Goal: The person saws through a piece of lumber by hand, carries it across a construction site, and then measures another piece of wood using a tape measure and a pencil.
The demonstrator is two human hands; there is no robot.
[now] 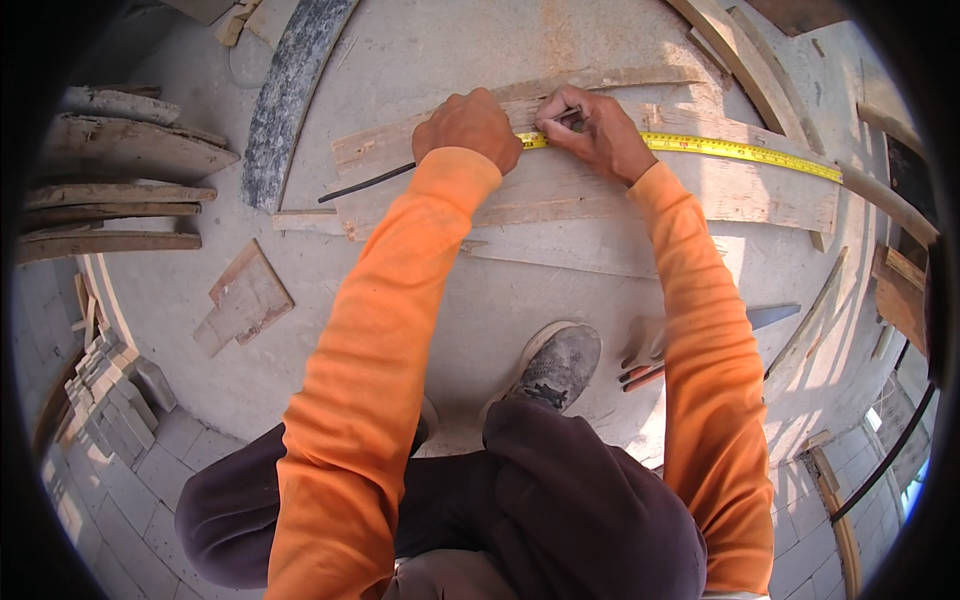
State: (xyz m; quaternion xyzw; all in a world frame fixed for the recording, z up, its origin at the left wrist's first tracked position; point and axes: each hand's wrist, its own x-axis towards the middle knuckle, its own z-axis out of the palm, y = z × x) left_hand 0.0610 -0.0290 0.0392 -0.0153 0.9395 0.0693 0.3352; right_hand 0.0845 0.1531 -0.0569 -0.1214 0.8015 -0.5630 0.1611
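Observation:
A yellow tape measure (740,149) lies stretched along a pale, worn wooden board (400,205), its far end by the board's right edge. My left hand (468,130) is closed in a fist over the tape's left part, which it hides. From under that fist a thin black cord or rod (365,183) sticks out to the left. Just right of it, my right hand (600,135) rests by the tape, thumb and fingers pinched together. A small dark thing shows between them, too hidden to name.
A handsaw (772,315) lies on the concrete floor (350,290), partly behind my right forearm. Planks (130,150) are stacked at left, near a wood offcut (255,290). A dark speckled strip (290,100) stands beyond; curved timber (750,70) lies at far right. My shoe (560,365) is below the board.

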